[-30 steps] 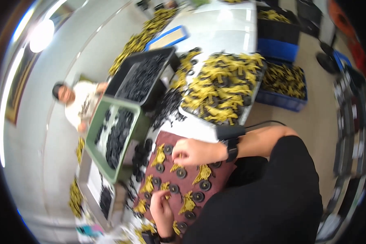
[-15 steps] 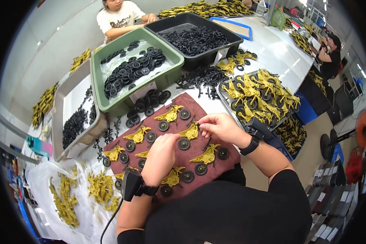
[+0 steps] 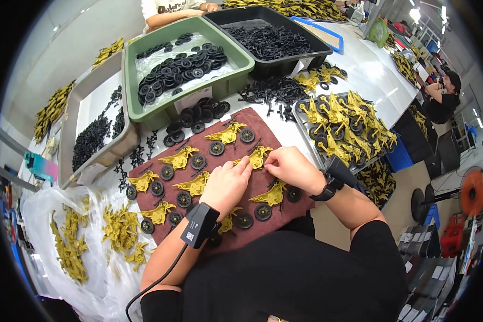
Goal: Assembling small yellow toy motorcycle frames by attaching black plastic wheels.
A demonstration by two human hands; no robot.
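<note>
On a maroon cloth (image 3: 209, 138) lie several yellow toy motorcycle bodies (image 3: 178, 158), black wheels (image 3: 198, 161) beside them. My left hand (image 3: 226, 185) reaches over the middle of the cloth, its fingertips closed on the left end of one yellow motorcycle body (image 3: 258, 156). At that body's right end, my right hand (image 3: 292, 167) is closed in a pinch. Whatever sits between its thumb and forefinger is hidden. Thin black parts lie along the bodies' upper edges. My left hand and forearm cover some pieces on the cloth.
Beyond the cloth stand a green bin (image 3: 190, 110) of black wheels, a black bin (image 3: 319, 52) of small black parts and a grey bin (image 3: 70, 118). A metal tray (image 3: 305, 122) of wheeled yellow motorcycles is at right. Clear plastic (image 3: 99, 257) with yellow parts lies left. A person (image 3: 172, 16) sits across.
My left hand has moved right and farther onto the yellow body. My right hand's pinch has shifted from the body's upper end to its right side. The whole view has tilted slightly.
</note>
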